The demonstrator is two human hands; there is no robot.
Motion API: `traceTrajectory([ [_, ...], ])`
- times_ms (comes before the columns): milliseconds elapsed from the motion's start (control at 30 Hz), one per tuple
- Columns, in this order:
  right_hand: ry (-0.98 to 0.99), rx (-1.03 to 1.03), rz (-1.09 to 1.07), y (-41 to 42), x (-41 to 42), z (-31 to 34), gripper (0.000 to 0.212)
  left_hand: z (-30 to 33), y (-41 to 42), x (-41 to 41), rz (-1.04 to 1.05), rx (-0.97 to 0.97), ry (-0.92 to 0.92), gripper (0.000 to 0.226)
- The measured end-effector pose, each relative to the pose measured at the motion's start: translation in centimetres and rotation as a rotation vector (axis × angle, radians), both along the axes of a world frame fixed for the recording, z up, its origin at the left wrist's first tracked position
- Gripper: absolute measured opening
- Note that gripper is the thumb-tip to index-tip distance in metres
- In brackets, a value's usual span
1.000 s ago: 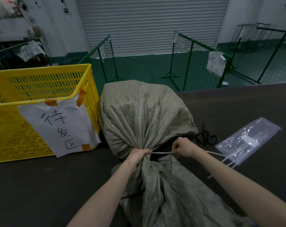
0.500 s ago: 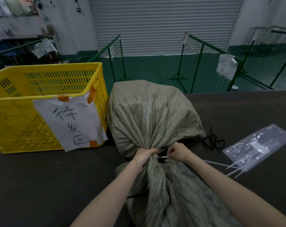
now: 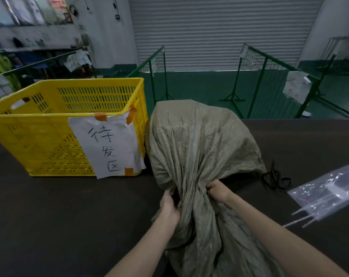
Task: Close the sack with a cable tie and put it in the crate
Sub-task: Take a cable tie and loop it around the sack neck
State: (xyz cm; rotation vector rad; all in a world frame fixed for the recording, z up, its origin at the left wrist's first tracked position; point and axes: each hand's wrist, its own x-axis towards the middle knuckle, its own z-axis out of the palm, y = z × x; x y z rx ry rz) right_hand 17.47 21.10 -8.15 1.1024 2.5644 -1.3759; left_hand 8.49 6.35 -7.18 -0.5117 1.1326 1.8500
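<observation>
1. One view only, the head camera. Both my hands are on the neck of the sack (image 3: 199, 148). The left hand (image 3: 170, 206) is curled into the fabric on the near-left side of the gather; the right hand (image 3: 216, 189) is fisted tight against the gather's right side. The white strap that ran taut between my fists a second ago no longer shows. I cannot see the cable tie at all now, so I cannot say whether it is cinched home or hidden under my fingers.

2. What that means, as I judge it: the pull looks finished or nearly so, and the neck is bunched narrow. Closing is probably done; the lift into the crate (image 3: 65, 126) is not yet begun.

3. Where things lie: the sack sits on the dark table (image 3: 69, 216), its far bulk just beside the crate's right wall and near the paper label (image 3: 107, 144). The scissors (image 3: 275, 179) lie right of the sack, and the bag of spare ties (image 3: 327, 194) sits further right, untouched.

4. Against the earlier frame: my right fist has closed in from well right of the neck to hard against it. My left hand has dropped lower on the gather. The view has swung right and closer; the crate now shows more of its open top.
</observation>
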Motion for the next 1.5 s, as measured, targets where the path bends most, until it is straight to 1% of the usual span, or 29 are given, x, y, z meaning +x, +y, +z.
traceTrajectory([
  [33, -0.006, -0.008, 0.0, -0.1, -0.1, 0.0, 0.043, 0.2, 0.0, 0.2, -0.029, -0.031, 0.008, 0.04],
  [67, -0.006, -0.014, 0.003, -0.2, -0.2, -0.1, 0.04, 0.5, 0.1, 0.3, -0.07, -0.055, 0.026, 0.035],
  [133, -0.008, -0.012, 0.015, -0.3, -0.3, -0.3, 0.03, 0.9, 0.1, 0.6, -0.152, -0.077, 0.042, 0.028],
  [200, -0.016, -0.004, 0.014, -0.5, -0.3, -0.4, 0.026, 0.7, 0.1, 0.5, -0.167, -0.094, 0.06, 0.024],
  [300, -0.031, 0.025, 0.015, -0.8, -0.1, 0.2, 0.02, -0.3, -0.1, 0.0, -0.1, -0.128, 0.066, 0.025],
  [367, -0.046, 0.043, 0.038, -0.8, 0.1, 0.9, 0.019, -0.7, -0.5, -0.1, -0.001, -0.125, 0.082, 0.021],
  [467, -0.084, 0.114, 0.056, 0.1, 0.5, 1.6, 0.02, -0.6, -1.5, -1.1, 0.162, -0.121, 0.164, 0.014],
  [533, -0.111, 0.131, 0.041, 0.9, 0.9, 2.2, 0.019, -0.3, -1.9, -2.7, 0.228, -0.139, 0.239, 0.013],
  [633, -0.167, 0.158, 0.008, 2.1, 1.4, 2.5, 0.01, 0.3, -2.4, -5.6, 0.233, -0.215, 0.299, 0.012],
  [700, -0.229, 0.232, 0.001, 2.3, 1.6, 2.6, 0.016, 0.5, -2.8, -7.4, 0.185, -0.288, 0.352, 0.013],
  [767, -0.294, 0.289, -0.024, 2.2, 1.8, 2.7, 0.025, 0.9, -3.0, -8.8, 0.153, -0.333, 0.444, 0.014],
  [833, -0.317, 0.326, -0.05, 2.1, 1.9, 2.9, 0.024, 1.3, -3.1, -9.6, 0.163, -0.382, 0.542, 0.012],
  [867, -0.299, 0.333, -0.07, 2.2, 1.9, 2.9, 0.019, 1.5, -3.0, -9.8, 0.157, -0.395, 0.607, 0.013],
  [933, -0.165, 0.248, -0.147, 2.6, 2.1, 3.0, 0.006, 2.1, -2.8, -10.1, 0.135, -0.375, 0.76, 0.02],
  [1000, 0.024, 0.104, -0.27, 2.8, 2.3, 3.6, 0.019, 2.9, -2.4, -10.1, 0.107, -0.324, 0.891, 0.019],
  [1033, 0.126, 0.042, -0.327, 2.8, 2.4, 3.9, 0.021, 3.3, -2.0, -10.1, 0.088, -0.305, 0.952, 0.019],
  [1133, 0.391, -0.064, -0.443, 2.9, 2.2, 5.3, 0.016, 5.2, -0.5, -10.0, -0.005, -0.28, 1.139, 0.019],
  [1200, 0.501, -0.123, -0.485, 2.9, 1.7, 6.2, 0.011, 6.6, 0.7, -9.9, -0.072, -0.262, 1.261, 0.017],
  [1267, 0.589, -0.164, -0.486, 3.0, 1.2, 7.2, 0.009, 7.9, 2.0, -9.6, -0.149, -0.242, 1.377, 0.013],
  [1333, 0.651, -0.162, -0.443, 3.1, 0.9, 8.0, 0.009, 9.0, 3.2, -9.2, -0.226, -0.232, 1.496, 0.01],
  [1433, 0.681, -0.118, -0.369, 3.3, -0.1, 8.7, 0.005, 10.2, 4.7, -8.8, -0.35, -0.237, 1.624, 0.008],
  [1500, 0.68, -0.127, -0.332, 3.4, -0.9, 9.1, 0.007, 10.7, 5.4, -8.5, -0.427, -0.26, 1.684, 0.007],
])
